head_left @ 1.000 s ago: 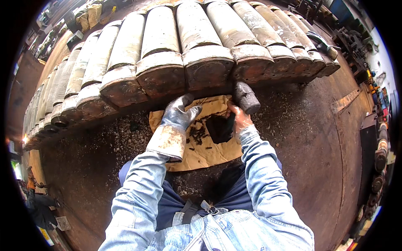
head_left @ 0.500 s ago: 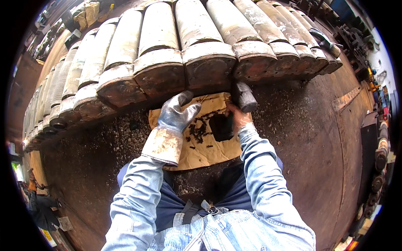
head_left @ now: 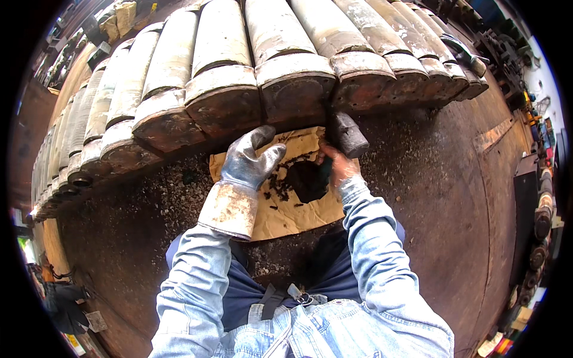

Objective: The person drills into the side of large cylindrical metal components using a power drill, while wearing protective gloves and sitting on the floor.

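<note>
My left hand [head_left: 249,160] wears a dirty grey glove with a long pale cuff. Its thumb and fingers stand apart with nothing seen between them, over the left side of a creased brown paper sheet [head_left: 283,227]. My bare right hand [head_left: 341,167] is closed at the sheet's right side. A dark, blunt hammer head [head_left: 348,136] juts out just above it; the handle is mostly hidden by the hand. Beside these fingers a black shape [head_left: 309,182] covers part of the paper; I cannot tell what it is. Small dark fragments [head_left: 276,188] lie scattered on the sheet.
A long row of worn metal cylinders [head_left: 224,36] with dark, rusty ends curves across in front of me. Pale crumbs [head_left: 176,197] litter the brown floor [head_left: 441,238]. Round metal parts [head_left: 540,230] line the far right, and a dark boot-like thing [head_left: 62,307] is at lower left.
The hammer head has turned slightly and looks a little larger. The black shape by my right hand has shifted left and changed outline. My left hand has barely moved.
</note>
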The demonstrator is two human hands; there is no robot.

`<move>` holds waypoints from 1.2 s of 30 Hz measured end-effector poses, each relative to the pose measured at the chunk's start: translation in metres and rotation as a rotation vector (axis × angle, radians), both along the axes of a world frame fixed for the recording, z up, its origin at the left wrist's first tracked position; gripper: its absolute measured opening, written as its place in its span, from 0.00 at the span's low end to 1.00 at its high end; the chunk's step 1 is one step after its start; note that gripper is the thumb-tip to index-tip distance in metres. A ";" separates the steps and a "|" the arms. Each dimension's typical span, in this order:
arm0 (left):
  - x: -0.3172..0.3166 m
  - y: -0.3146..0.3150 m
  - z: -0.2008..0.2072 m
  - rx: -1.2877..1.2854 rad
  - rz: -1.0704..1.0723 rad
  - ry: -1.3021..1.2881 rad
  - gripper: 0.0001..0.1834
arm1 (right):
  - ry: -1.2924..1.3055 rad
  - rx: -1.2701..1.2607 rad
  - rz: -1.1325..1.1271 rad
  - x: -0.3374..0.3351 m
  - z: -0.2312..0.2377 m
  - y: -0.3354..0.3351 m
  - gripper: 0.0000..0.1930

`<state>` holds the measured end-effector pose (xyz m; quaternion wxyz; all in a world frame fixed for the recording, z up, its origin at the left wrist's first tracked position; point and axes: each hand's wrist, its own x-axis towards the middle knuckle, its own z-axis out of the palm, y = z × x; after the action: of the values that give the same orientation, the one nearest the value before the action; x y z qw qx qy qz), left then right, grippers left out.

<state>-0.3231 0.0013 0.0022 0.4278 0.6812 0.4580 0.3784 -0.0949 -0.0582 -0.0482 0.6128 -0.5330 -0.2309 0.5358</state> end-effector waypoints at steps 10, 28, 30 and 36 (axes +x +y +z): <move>0.005 -0.003 -0.006 -0.084 -0.014 0.005 0.28 | -0.633 0.041 0.017 0.039 -0.071 0.015 0.24; -0.002 -0.014 -0.006 -0.287 0.002 -0.152 0.26 | -0.752 -0.011 0.165 0.020 -0.065 0.024 0.25; -0.007 -0.014 -0.010 -0.263 -0.007 -0.176 0.27 | -0.641 0.047 0.203 0.022 -0.067 0.027 0.29; -0.007 -0.018 -0.003 -0.253 -0.017 -0.236 0.26 | -0.927 0.048 0.113 0.026 -0.054 0.021 0.23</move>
<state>-0.3301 -0.0170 -0.0005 0.5639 0.5769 0.4427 0.3913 -0.0691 -0.0376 -0.1025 0.4271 -0.6885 -0.5213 0.2681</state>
